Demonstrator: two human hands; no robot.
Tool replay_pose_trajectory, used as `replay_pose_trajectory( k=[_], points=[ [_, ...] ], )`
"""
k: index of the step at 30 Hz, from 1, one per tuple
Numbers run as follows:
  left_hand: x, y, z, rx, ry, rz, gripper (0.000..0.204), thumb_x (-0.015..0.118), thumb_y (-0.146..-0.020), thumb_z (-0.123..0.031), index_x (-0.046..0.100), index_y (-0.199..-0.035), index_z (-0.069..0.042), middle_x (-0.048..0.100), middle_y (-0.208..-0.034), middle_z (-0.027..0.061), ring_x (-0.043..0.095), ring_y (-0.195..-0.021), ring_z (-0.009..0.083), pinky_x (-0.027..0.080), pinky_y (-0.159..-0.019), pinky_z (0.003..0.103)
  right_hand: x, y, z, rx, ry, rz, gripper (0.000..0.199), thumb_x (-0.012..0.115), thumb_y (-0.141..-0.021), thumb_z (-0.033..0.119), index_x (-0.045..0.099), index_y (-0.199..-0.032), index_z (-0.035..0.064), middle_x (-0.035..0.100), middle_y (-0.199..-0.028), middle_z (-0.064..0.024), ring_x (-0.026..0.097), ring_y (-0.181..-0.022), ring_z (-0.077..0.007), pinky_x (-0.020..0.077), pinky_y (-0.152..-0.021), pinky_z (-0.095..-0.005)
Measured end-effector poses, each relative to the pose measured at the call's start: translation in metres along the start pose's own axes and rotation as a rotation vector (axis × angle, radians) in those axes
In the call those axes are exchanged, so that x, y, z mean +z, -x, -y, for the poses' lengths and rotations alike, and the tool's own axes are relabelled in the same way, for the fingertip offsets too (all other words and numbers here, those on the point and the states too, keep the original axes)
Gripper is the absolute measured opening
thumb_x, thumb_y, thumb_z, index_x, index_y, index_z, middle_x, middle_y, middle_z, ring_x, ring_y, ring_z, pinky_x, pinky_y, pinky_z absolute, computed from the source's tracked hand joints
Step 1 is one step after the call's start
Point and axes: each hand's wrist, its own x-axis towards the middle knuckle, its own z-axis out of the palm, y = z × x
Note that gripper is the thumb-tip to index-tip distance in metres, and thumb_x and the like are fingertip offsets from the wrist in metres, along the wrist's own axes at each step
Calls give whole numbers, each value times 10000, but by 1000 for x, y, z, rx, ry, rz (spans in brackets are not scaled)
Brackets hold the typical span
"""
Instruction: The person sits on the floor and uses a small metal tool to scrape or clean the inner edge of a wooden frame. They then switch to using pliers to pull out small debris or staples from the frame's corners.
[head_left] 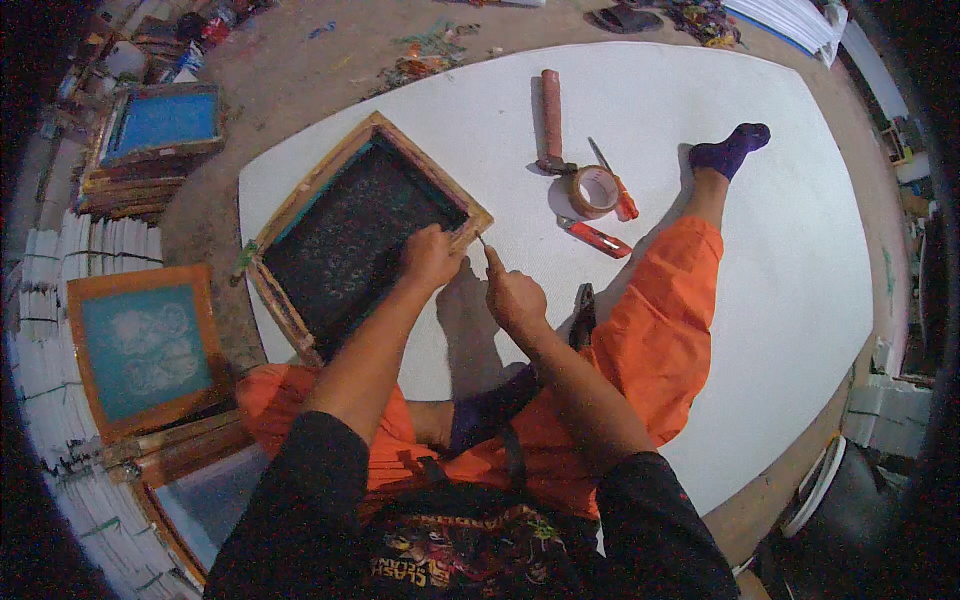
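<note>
Two hands working at one wooden screen frame (pixel 365 225), lying flat on the left part of a white sheet (pixel 800 250). Left hand (pixel 430 255) pressing down on the near right rail of the frame, fingers curled over the wood, gripping nothing else. Right hand (pixel 512 293) sitting just right of that rail, fingers pinched narrow on a small thin tool (pixel 483 243), its tip touching the frame corner; kind of tool too small to tell. Dark mesh filling the frame, pale pattern showing across it.

Lying farther off on the sheet, right of the frame: a squeegee (pixel 551 118) with a reddish handle, a tape roll (pixel 594 190) just near of it, a red-handled screwdriver (pixel 618 185) touching the roll's right side, and a red cutter (pixel 598 238) near of the roll. Dark pliers (pixel 583 312) resting beside the orange trouser leg (pixel 660 320), near the right wrist. One leg stretching far across the sheet, ending in a purple sock (pixel 732 148); the other folding in close, near the body.

Sitting off the sheet on the left: a frame with blue mesh (pixel 160 125) on a stack at the far side, and an orange-edged frame with teal mesh (pixel 140 345) nearer. Stacked white boards (pixel 45 270) lining the left edge.
</note>
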Motion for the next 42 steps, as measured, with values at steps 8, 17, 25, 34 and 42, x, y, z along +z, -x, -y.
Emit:
replay_pose_trajectory(
  k=[8,17,25,34,42],
  points=[
    [11,-2,13,72,-11,13,352,814,-795,-309,758,-969,-8,678,-1008,210,687,-913,414,566,-839,501,21,-21,-33,117,-1358,226,457,558,-1061,378,548,-1488,213,549,-682,-25,447,-492,-144,363,-433,-318],
    [20,12,22,93,106,45,418,743,-888,-258,656,-1212,-10,659,-1149,184,612,-1134,390,522,-961,494,-4,-18,-51,306,-1743,368,373,560,-1061,365,601,-1417,260,484,-643,12,348,-422,-75,290,-374,-254],
    [18,22,48,233,109,-14,377,761,-868,-225,684,-1160,1,676,-1116,182,625,-1097,385,525,-952,481,8,6,-40,-69,-866,-44,561,628,-1012,234,485,-1547,141,721,-930,-92,670,-721,-236,546,-616,-389],
    [-28,39,44,72,22,43,493,812,-800,-361,729,-1164,-40,686,-1115,178,659,-1043,375,549,-913,469,30,25,-4,-60,-228,-152,504,576,-1023,291,481,-1518,310,742,-968,-196,724,-842,-424,557,-715,-564],
    [-3,40,48,126,131,-34,490,772,-863,-430,731,-1145,-31,709,-1090,191,666,-1033,393,534,-936,476,21,25,14,-19,-134,-85,501,533,-1049,322,456,-1544,324,724,-918,-202,719,-821,-415,559,-696,-557]
  ],
)
